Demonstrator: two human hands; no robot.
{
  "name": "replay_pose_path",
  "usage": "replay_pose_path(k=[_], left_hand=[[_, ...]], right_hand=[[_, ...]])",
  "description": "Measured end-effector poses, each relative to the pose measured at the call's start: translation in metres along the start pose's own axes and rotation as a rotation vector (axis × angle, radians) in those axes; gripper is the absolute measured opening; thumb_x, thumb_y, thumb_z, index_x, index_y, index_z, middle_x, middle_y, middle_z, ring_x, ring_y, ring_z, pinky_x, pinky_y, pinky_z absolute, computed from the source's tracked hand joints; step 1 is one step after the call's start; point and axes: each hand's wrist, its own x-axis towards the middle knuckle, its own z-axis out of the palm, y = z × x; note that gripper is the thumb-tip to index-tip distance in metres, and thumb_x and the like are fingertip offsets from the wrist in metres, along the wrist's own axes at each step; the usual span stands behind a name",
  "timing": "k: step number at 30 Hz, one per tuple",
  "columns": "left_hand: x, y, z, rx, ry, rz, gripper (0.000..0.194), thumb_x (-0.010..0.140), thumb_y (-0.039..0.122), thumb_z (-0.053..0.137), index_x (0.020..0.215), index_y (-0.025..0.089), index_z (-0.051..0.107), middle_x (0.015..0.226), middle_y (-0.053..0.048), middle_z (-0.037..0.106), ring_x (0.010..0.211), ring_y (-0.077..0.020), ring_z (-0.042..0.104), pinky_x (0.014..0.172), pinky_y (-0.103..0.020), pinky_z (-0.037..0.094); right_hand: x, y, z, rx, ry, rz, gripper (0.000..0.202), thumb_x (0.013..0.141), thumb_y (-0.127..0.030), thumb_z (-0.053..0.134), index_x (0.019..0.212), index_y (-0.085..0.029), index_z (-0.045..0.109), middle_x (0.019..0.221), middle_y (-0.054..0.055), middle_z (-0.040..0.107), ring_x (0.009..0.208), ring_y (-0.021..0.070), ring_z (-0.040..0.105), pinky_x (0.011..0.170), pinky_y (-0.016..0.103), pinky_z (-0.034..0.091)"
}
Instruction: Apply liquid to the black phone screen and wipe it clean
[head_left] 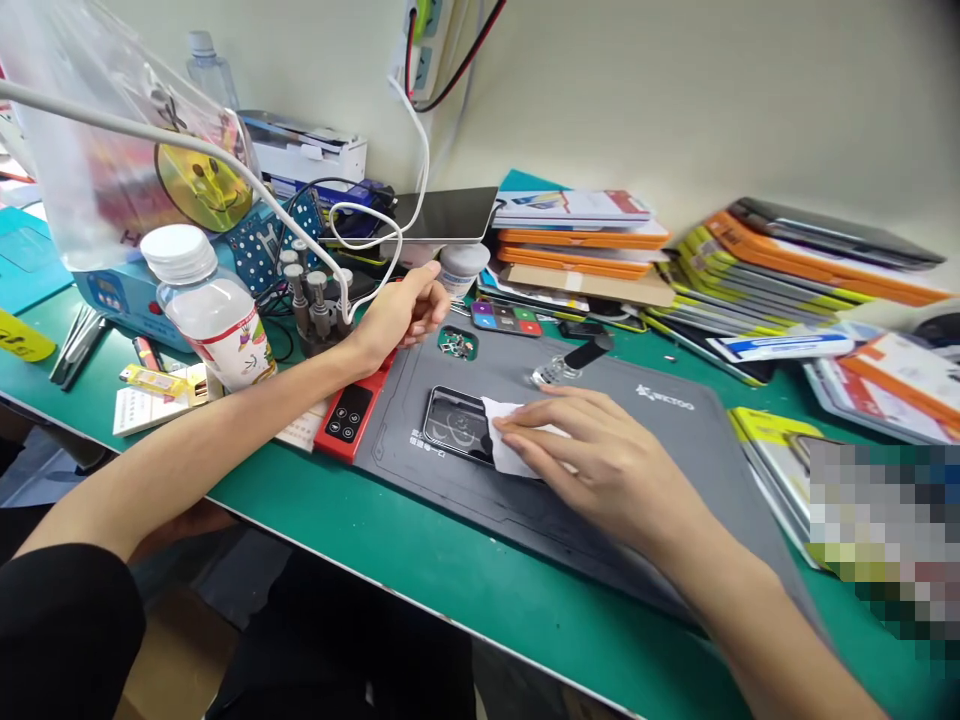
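My right hand point(600, 445) presses a folded white wipe point(514, 455) between thumb and fingers. The wipe lies over the right end of a dark phone point(459, 422), whose glossy surface shows smeary round marks. My left hand point(405, 312) reaches to the back of the grey work mat point(637, 490), fingers loosely curled and thumb apart, with nothing visible in it. Just behind its fingertips is a pale lidded jar point(463, 265). A small glass bottle point(553, 370) with its dark cap flipped open stands beyond the phone. Small metal parts point(457, 345) fill a recess in the mat.
A red device with buttons point(346, 420) borders the mat's left side. Farther left are a capped plastic bottle point(217, 310), screwdrivers in a holder point(319, 300) and a hanging white cable point(225, 155). Stacks of boxed screens point(577, 240) and yellow-edged packs point(735, 270) line the back.
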Motion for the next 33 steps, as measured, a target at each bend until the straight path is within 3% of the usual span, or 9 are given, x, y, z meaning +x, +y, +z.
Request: replay_pose_path(k=[4,8,12,18,22,33], left_hand=[[0.002,-0.002,-0.003,0.026,-0.002,0.008,0.064,0.112,0.059,0.042,0.061,0.020,0.049,0.051,0.006,0.030,0.041,-0.0064,0.023,0.046,-0.026,0.015],[0.003,-0.005,-0.003,0.055,-0.011,0.016,0.062,0.111,0.056,0.045,0.061,0.020,0.051,0.052,0.006,0.032,0.042,-0.0060,0.023,0.046,-0.026,0.015],[0.004,-0.006,-0.003,0.043,-0.007,0.011,0.059,0.112,0.049,0.044,0.061,0.019,0.052,0.051,0.006,0.032,0.042,-0.0055,0.022,0.045,-0.025,0.014],[0.001,-0.003,-0.002,0.082,0.011,0.008,0.061,0.111,0.055,0.047,0.062,0.019,0.053,0.051,0.007,0.033,0.042,-0.0058,0.024,0.045,-0.023,0.016],[-0.001,-0.002,-0.002,0.093,0.017,-0.001,0.063,0.110,0.057,0.047,0.060,0.020,0.051,0.051,0.007,0.033,0.042,-0.0058,0.024,0.046,-0.023,0.017],[-0.004,-0.002,-0.001,0.063,0.029,-0.017,0.058,0.114,0.034,0.040,0.060,0.017,0.054,0.047,0.007,0.034,0.040,-0.0057,0.027,0.044,-0.021,0.018]], right_hand=[[0.001,-0.002,0.004,0.032,-0.014,0.071,0.024,0.108,-0.024,0.059,0.120,-0.022,0.080,0.115,0.012,0.079,0.109,0.0290,0.074,0.096,0.051,0.062],[0.010,-0.019,0.010,0.053,-0.104,0.024,0.032,0.110,-0.030,0.057,0.135,-0.020,0.073,0.132,0.015,0.074,0.126,0.0307,0.069,0.111,0.058,0.056],[0.014,-0.024,0.006,0.078,-0.095,-0.059,0.027,0.111,-0.027,0.054,0.124,-0.021,0.077,0.122,0.012,0.077,0.117,0.0262,0.072,0.116,0.058,0.054],[0.012,-0.021,0.000,0.034,0.019,0.030,0.022,0.108,-0.023,0.059,0.101,-0.023,0.080,0.100,0.007,0.081,0.101,0.0255,0.075,0.095,0.045,0.062],[0.013,-0.025,-0.001,0.033,0.034,0.030,0.026,0.109,-0.022,0.056,0.097,-0.022,0.080,0.101,0.008,0.081,0.094,0.0238,0.076,0.083,0.040,0.062],[0.008,-0.025,0.005,0.077,0.084,-0.031,0.015,0.107,-0.017,0.060,0.107,-0.020,0.075,0.102,0.007,0.080,0.095,0.0236,0.076,0.083,0.039,0.061]])
